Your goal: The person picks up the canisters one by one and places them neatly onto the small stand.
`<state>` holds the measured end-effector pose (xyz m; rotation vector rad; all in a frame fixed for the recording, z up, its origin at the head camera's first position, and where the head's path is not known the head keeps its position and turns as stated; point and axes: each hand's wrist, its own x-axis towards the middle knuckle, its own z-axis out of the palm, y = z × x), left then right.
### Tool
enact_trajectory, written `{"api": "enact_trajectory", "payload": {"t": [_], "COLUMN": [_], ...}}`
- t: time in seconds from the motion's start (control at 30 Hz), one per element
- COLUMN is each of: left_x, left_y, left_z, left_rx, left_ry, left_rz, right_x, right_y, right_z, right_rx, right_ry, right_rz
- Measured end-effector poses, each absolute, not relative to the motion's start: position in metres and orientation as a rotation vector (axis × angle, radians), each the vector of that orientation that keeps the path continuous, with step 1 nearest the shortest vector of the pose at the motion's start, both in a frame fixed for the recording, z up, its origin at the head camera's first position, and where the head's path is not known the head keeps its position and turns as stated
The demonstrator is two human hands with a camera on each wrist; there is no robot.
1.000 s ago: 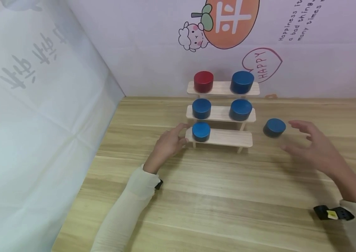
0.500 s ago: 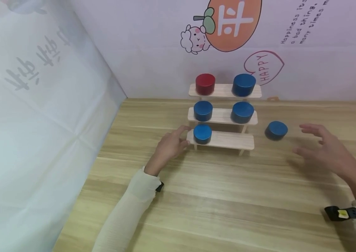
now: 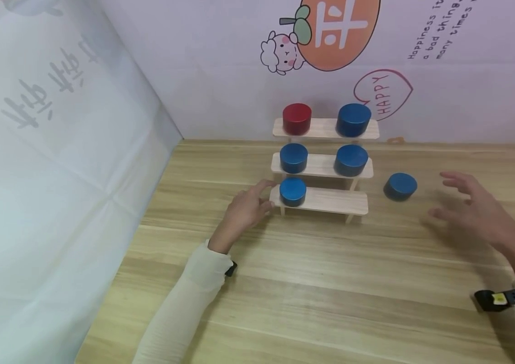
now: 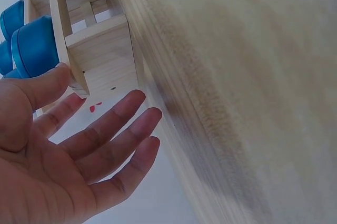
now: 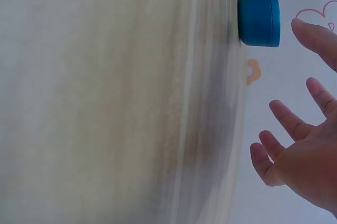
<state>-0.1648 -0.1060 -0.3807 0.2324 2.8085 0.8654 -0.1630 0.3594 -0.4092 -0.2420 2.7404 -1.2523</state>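
Note:
A three-tier wooden stand (image 3: 337, 200) carries round lidded tins. On its top board are a red tin (image 3: 297, 119) and a blue tin (image 3: 353, 120). Two more blue tins, a left one (image 3: 293, 158) and a right one (image 3: 350, 160), sit on the middle board. The lowest board bears one blue tin (image 3: 292, 191) at its left. My left hand (image 3: 245, 208) pinches that board's left end between thumb and forefinger, its other fingers loose. To the right, a blue tin (image 3: 400, 186) lies on the table. Beside it, apart, my right hand (image 3: 478, 215) hovers with fingers spread, holding nothing.
The wood-grain table (image 3: 330, 293) meets a printed white wall sheet (image 3: 221, 91) just behind the stand. Another white sheet (image 3: 57, 202) slopes down along the left side. A black wrist strap (image 3: 501, 299) is on my right wrist.
My right hand has drawn off to the right, away from the loose blue tin. The left hand keeps its place at the stand, and the tins stay put. The head view shifts slightly.

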Motion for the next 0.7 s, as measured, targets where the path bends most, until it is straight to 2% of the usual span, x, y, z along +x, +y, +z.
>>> {"api": "enact_trajectory", "payload": {"t": [0.7], "left_x": [-0.167], "left_y": [-0.106], "left_z": [-0.382], "left_rx": [0.223], "left_ry": [2.797], "left_rz": [0.870], "right_x": [-0.182], "right_y": [0.355], "right_z": [-0.413], "right_rx": [-0.250], "right_ry": [2.688], "right_rz": [-1.218]}}
